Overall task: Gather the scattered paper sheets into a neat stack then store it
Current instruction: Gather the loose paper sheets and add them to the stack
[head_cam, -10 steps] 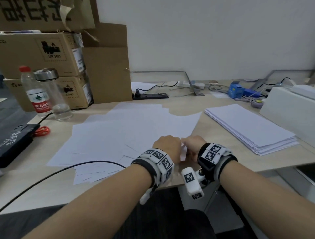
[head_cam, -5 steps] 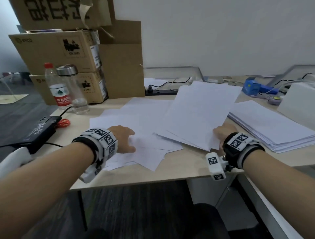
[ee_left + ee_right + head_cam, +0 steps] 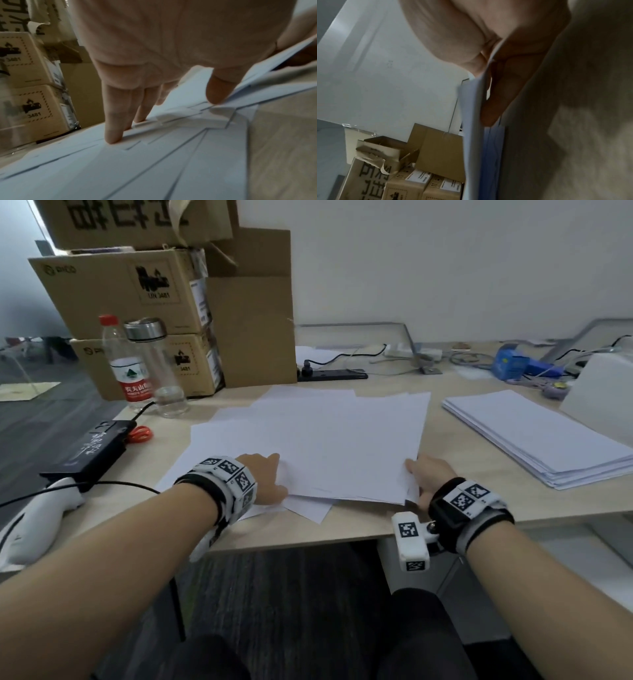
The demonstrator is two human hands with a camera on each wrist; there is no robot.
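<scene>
Several white paper sheets [image 3: 318, 440] lie loosely overlapped on the middle of the wooden desk [image 3: 342, 529]. My left hand [image 3: 274, 474] rests at their near left edge. In the left wrist view its straight fingers [image 3: 113, 135] press on the lower sheets [image 3: 154, 169], and the thumb sits against the raised upper ones. My right hand [image 3: 416, 477] holds the near right corner of the upper sheets. The right wrist view shows that hand [image 3: 488, 81] pinching the sheet edges [image 3: 472, 121] between thumb and fingers. A neat paper stack [image 3: 534, 436] lies to the right.
Cardboard boxes [image 3: 137, 289] stand at the back left with a water bottle [image 3: 128, 368] and a glass bottle [image 3: 161, 371] before them. A black device [image 3: 92, 450] and white controller [image 3: 37, 515] lie left. A power strip [image 3: 332, 375], blue box [image 3: 510, 364] and white box [image 3: 603, 398] sit behind.
My right hand has brought its lifted bunch of sheets left and down onto the spread pile. My left hand has slid right to the pile's near edge.
</scene>
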